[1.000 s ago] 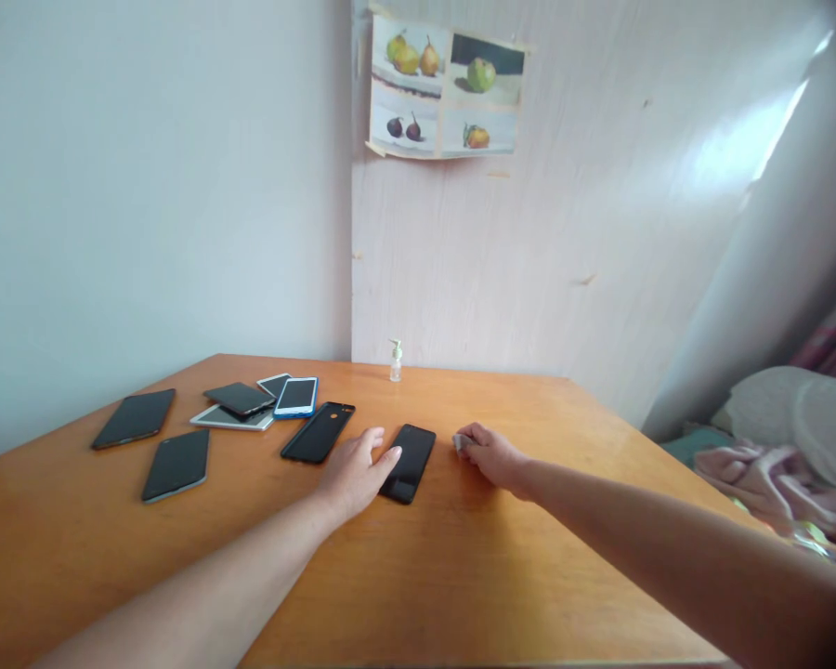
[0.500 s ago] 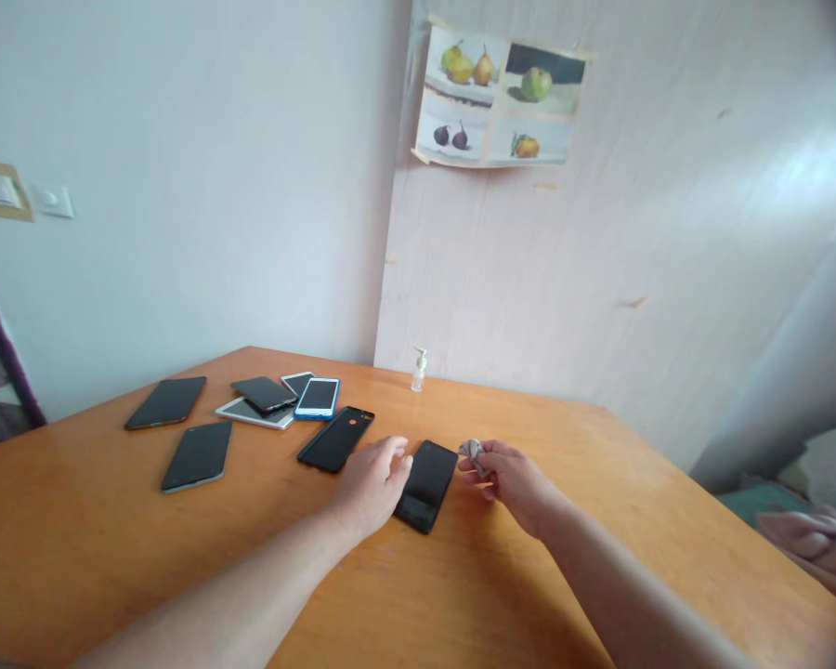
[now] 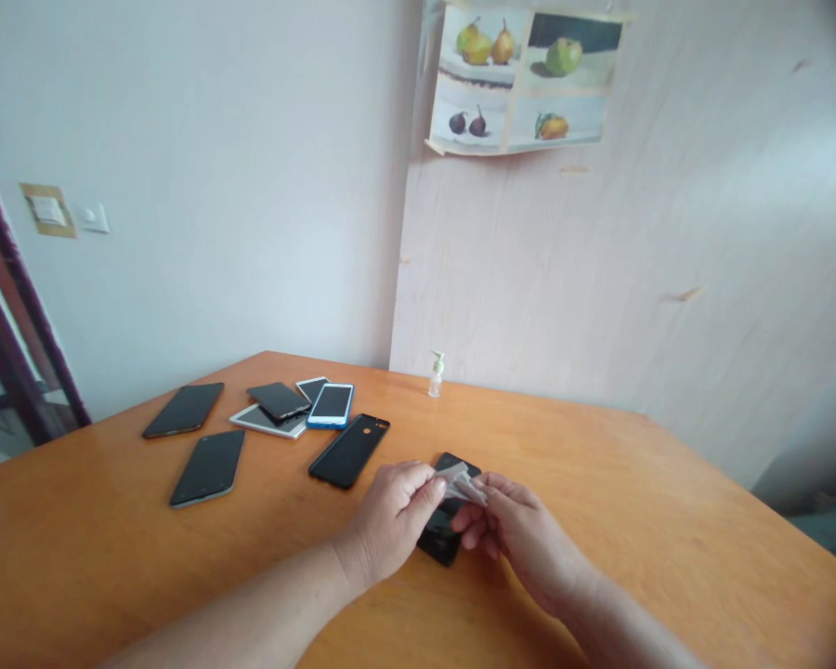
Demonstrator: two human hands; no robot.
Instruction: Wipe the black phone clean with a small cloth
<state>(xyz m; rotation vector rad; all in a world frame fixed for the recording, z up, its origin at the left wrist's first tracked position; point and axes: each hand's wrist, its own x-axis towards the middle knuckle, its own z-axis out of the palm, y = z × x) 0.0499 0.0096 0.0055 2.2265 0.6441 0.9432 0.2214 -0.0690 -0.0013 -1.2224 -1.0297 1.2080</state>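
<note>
Head: cloth (image 3: 462, 484) in left grip (image 3: 390, 514), right grip (image 3: 528, 526); phone (image 3: 439, 537) beneath, any branding unreadable

A small pump bottle (image 3: 436, 379) is standing upright on the wooden table (image 3: 585, 465). Above it and to its right, a sheet of four fruit paintings (image 3: 507, 84) is hanging on the wall. Left of the bottle, a blue-edged phone (image 3: 331, 405) is lying face up; farther left of it, a brown-edged dark phone (image 3: 183, 410) is resting. Well left of the bottle and higher, two wall switches (image 3: 94, 217) are showing.
</note>
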